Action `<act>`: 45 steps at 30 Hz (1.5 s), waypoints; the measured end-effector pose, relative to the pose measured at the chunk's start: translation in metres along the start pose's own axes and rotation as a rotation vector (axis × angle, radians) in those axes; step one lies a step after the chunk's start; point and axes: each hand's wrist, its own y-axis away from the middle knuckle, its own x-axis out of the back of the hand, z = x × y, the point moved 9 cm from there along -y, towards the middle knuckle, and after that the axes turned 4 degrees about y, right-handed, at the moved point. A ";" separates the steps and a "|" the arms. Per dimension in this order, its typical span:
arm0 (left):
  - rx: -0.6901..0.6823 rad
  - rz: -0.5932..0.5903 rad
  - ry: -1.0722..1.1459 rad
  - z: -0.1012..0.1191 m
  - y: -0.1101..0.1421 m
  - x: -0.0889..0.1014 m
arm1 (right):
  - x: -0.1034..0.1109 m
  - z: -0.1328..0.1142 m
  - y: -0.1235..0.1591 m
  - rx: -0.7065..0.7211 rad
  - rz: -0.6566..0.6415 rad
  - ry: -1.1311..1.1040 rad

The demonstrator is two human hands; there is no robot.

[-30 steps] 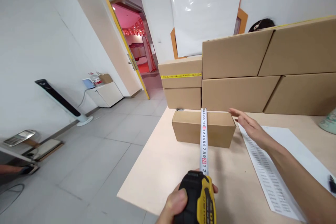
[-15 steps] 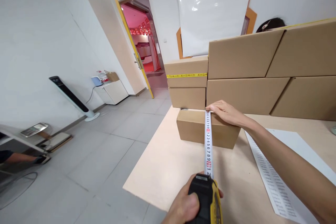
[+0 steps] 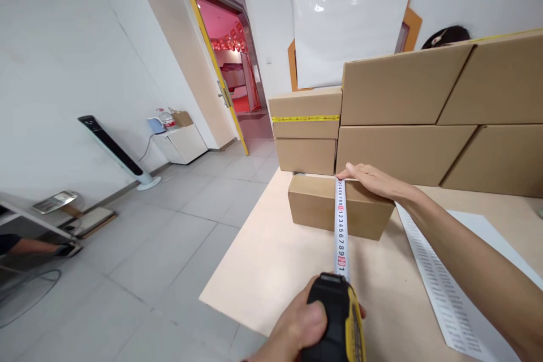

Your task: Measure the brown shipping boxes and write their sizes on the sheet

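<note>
A black and yellow tape measure [image 3: 328, 314] is gripped in my left hand [image 3: 299, 319], its thumb pressed on the case. From it a white blade [image 3: 340, 232] with black and red numbers runs forward across a small brown cardboard box [image 3: 314, 209] on the table. At the blade's far end, my right hand [image 3: 371, 178] pinches the tip by the box's back top edge; the hand lies over the box top. The exact finger contact with the tip is partly hidden.
Stacked cardboard boxes [image 3: 403, 150] line the back of the table [image 3: 250, 271]. Printed sheets [image 3: 458, 271] lie under my right forearm. Left are a tower fan [image 3: 112, 147], a white cabinet [image 3: 184, 141], an open door [image 3: 212, 62], and a person's foot [image 3: 68, 250]. Someone's hair [image 3: 449, 35] shows behind the boxes.
The view has shifted slightly. My left hand and the tape case have come a little closer to the box, so slightly less blade shows. My right hand stays at the blade's tip.
</note>
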 end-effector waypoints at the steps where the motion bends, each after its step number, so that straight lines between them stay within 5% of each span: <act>1: 0.019 -0.005 -0.015 0.001 0.000 0.001 | 0.000 0.005 0.000 -0.032 -0.013 -0.028; 11: 0.168 0.018 -0.213 0.001 -0.001 0.005 | -0.003 0.018 0.002 -0.113 -0.069 -0.131; 25: 0.078 -0.039 -0.161 -0.009 -0.007 0.010 | -0.006 0.017 0.006 -0.163 -0.074 -0.202; 45: 0.137 -0.041 -0.097 -0.013 -0.005 0.012 | -0.006 0.017 0.005 -0.198 -0.062 -0.204</act>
